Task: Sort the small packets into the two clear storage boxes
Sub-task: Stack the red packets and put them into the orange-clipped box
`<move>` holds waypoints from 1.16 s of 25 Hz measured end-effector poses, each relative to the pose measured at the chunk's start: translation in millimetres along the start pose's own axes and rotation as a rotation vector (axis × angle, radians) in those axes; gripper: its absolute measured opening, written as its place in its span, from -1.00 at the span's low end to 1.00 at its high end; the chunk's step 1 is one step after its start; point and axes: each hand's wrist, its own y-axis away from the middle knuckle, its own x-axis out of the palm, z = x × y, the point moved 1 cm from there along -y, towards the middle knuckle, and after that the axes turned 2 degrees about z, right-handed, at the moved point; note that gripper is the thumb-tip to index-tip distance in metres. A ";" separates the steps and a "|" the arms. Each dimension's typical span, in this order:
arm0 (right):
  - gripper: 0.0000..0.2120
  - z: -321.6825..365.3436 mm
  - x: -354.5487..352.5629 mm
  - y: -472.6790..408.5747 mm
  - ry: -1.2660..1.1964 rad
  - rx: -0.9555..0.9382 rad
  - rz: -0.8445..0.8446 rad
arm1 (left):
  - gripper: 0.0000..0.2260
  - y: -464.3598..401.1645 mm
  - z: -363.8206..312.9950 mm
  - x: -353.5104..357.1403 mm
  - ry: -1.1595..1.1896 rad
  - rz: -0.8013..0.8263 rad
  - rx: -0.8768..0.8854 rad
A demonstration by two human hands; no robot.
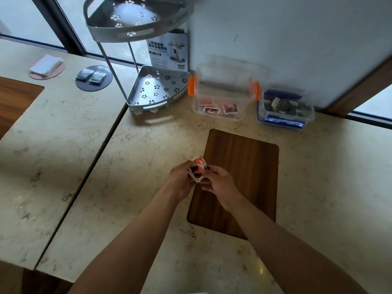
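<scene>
A small stack of red-and-white packets (198, 168) is held between my left hand (182, 179) and my right hand (220, 183), just above the left edge of a dark wooden inlay (244, 177). Both hands grip the stack. Against the far wall stands a clear box with orange clips (222, 92), open, with a few red packets on its floor. To its right sits a clear box with blue clips (284, 107) holding several dark packets. Two dark green packets (91, 76) lie on a dark round coaster on the left counter.
A grey two-tier metal corner rack (152, 88) stands at the back, with a printed card (167, 52) behind it. A white folded cloth (45, 63) lies on a pink coaster far left. A seam (84, 177) divides the two marble counters.
</scene>
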 end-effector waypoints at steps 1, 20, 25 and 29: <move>-0.65 5.9 -2.8 -2.5 -0.027 -0.021 -0.005 | -0.62 -1.3 -4.2 6.0 -0.021 0.010 0.011; -0.90 265.1 -56.1 -123.6 0.252 -0.374 -0.155 | -0.85 -96.6 -217.7 187.3 -0.590 0.040 0.328; -0.93 290.2 -58.5 -184.4 0.563 -0.291 -0.271 | -0.84 -165.7 -236.3 210.7 -1.108 -0.100 0.298; -0.87 290.1 -61.2 -220.9 0.804 -0.181 -0.337 | -0.88 -207.2 -227.6 212.3 -1.355 -0.083 0.165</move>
